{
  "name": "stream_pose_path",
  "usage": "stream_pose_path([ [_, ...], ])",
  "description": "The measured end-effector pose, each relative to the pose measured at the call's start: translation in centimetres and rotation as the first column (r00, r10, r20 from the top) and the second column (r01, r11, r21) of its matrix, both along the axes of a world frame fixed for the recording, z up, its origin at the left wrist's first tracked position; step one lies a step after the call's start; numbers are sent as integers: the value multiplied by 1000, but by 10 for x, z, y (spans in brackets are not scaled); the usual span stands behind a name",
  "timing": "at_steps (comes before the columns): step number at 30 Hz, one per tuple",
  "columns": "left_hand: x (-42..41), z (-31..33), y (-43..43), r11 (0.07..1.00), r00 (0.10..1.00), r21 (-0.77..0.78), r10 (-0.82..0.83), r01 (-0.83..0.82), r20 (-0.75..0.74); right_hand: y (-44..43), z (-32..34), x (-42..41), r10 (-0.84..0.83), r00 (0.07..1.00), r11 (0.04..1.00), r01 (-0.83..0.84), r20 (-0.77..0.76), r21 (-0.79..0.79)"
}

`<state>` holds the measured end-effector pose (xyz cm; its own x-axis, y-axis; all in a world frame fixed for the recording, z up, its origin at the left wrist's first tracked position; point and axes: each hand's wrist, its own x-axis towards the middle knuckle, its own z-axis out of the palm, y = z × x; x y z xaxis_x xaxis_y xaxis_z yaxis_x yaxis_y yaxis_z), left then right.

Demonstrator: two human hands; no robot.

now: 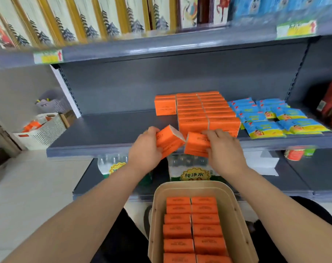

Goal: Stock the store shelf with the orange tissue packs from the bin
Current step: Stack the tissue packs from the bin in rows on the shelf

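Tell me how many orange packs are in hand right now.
2. One tilted pack in the left hand, a second pack in the right hand, both in front of the shelf edge. A further pack behind the hands cannot be ruled out.

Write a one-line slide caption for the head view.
Left hand holds a tilted orange pack, right hand a second pack, at the grey shelf beside the stocked rows; beige bin below.
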<state>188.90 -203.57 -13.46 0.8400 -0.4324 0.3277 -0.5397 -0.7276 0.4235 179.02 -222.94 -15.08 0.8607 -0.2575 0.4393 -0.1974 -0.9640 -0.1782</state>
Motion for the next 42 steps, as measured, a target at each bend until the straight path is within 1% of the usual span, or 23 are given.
stream_pose_path([
  [2,12,19,-3,1000,999,23,19,-20,36,-4,21,11,10,1000,999,-9,12,-34],
  [6,44,39,-8,994,997,85,70,-73,39,-14,48,42,47,999,989,-45,11,-138],
  [9,75,41,-12,980,994,163,111,-110,7,-26,61,73,42,999,983,-39,14,-177],
  [11,96,39,-16,966,991,231,131,-118,-39,-35,66,94,32,999,985,-30,10,-171],
  [14,128,32,-23,947,984,290,166,-139,-71,-48,69,125,18,1000,987,-17,1,-160],
  [18,172,23,-41,919,982,360,184,-160,-33,-65,67,163,14,1000,984,-12,10,-177],
  [22,207,10,-68,879,985,451,174,-153,-4,-80,55,190,-20,999,981,14,-30,-193],
  [27,250,-10,-98,832,980,519,191,-194,61,-95,39,209,-14,999,975,24,48,-223],
  [30,270,-16,-115,844,975,490,205,-221,86,-104,38,216,-2,999,972,10,37,-235],
  [35,287,-19,-141,899,981,392,176,-193,80,-111,40,221,17,998,978,-5,57,-208],
  [38,288,-21,-149,934,983,306,167,-184,79,-111,43,222,28,998,983,-17,54,-185],
  [42,290,-19,-140,966,980,162,196,-199,37,-103,54,228,57,997,986,-48,51,-162],
])
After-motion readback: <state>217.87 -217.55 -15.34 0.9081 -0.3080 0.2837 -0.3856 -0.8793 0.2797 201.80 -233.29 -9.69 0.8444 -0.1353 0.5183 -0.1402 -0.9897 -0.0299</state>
